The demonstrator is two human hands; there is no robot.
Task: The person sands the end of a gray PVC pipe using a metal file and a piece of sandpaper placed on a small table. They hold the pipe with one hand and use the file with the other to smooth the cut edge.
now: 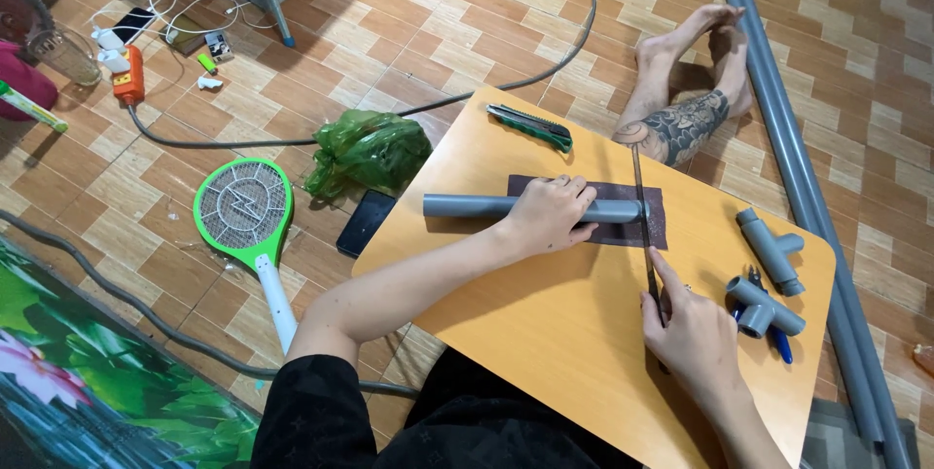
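Note:
My left hand (547, 214) grips a short grey plastic pipe (467, 205) lying across a dark sheet of sandpaper (657, 216) on a small wooden table (545, 323). My right hand (693, 333) holds a thin saw blade (642, 206), index finger stretched along it. The blade rests across the pipe near its right end.
A green utility knife (530, 126) lies at the table's far edge. Two grey pipe tee fittings (771, 247) (761, 306) and a blue pen (781, 344) sit at the right. On the tiled floor: long grey pipes (798, 167), a phone (366, 223), green bag (368, 150), green racket swatter (243, 206), cables.

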